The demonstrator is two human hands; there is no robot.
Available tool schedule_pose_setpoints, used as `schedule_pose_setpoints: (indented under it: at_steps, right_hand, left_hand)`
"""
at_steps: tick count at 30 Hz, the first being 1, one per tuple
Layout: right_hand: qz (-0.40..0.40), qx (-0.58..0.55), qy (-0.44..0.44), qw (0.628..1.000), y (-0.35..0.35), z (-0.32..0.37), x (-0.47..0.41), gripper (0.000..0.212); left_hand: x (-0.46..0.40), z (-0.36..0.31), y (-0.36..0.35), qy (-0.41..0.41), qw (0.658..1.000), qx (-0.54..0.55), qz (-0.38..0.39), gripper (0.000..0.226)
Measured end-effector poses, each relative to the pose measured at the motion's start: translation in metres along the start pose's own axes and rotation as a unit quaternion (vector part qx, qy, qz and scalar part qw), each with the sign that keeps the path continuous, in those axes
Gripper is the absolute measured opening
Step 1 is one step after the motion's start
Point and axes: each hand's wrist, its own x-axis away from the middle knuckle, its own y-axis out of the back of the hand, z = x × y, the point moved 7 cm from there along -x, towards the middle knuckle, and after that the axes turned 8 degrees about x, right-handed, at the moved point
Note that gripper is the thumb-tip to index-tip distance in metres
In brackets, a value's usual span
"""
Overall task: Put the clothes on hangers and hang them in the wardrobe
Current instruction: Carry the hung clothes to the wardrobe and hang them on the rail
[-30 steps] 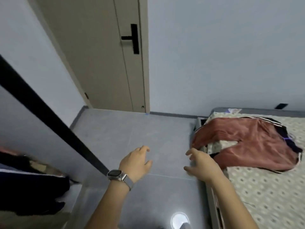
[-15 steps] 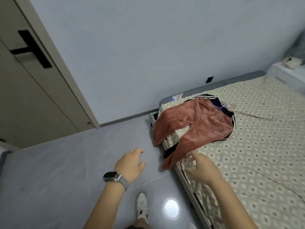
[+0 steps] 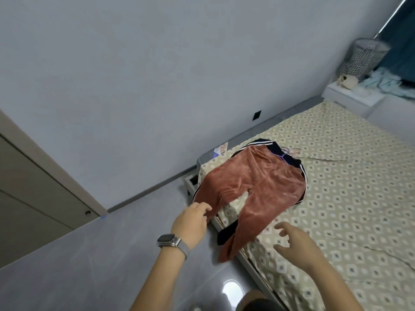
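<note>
Mid-frame, our left hand point(image 3: 190, 223) touches the rust-coloured trousers point(image 3: 253, 191) on the bed point(image 3: 350, 198); our right hand point(image 3: 296, 245) hovers spread, holding nothing.

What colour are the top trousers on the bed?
Rust-red trousers; head view.

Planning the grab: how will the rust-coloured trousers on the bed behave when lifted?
The rust-coloured trousers are probably floppy: their legs already droop over the bed edge. The plush-looking fabric likely grips rather than slips. Lifting may drag the dark striped garment underneath.
</note>
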Motion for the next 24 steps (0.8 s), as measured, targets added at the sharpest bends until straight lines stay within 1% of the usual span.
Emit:
schedule_pose_setpoints:
  at_steps: [4, 8, 11, 16, 20, 24]
  right_hand:
    - [-0.014, -0.036, -0.062, 0.997, 0.014, -0.042, -0.019, 0.046]
    - [-0.018, -0.059, -0.097, 0.993, 0.024, -0.078, -0.049, 0.048]
    - [-0.010, -0.074, -0.105, 0.992, 0.030, -0.099, -0.089, 0.049]
    - [-0.003, -0.104, -0.108, 0.989, 0.044, -0.138, -0.170, 0.048]
    - [0.032, -0.100, -0.128, 0.986, 0.047, -0.181, -0.224, 0.046]
    - [0.039, -0.116, -0.121, 0.985, 0.054, -0.214, -0.284, 0.039]
  left_hand:
    - [-0.035, 0.003, -0.006, -0.015, 1.000, 0.013, -0.006, 0.031]
    - [-0.071, 0.006, -0.017, -0.001, 1.000, 0.013, -0.003, 0.030]
    - [-0.106, -0.002, -0.029, 0.009, 1.000, 0.001, 0.016, 0.031]
    - [-0.179, -0.019, -0.051, 0.043, 0.999, 0.012, 0.021, 0.031]
    - [-0.233, -0.032, -0.085, 0.077, 0.996, 0.000, 0.055, 0.033]
    - [-0.288, -0.057, -0.123, 0.072, 0.993, -0.019, 0.090, 0.036]
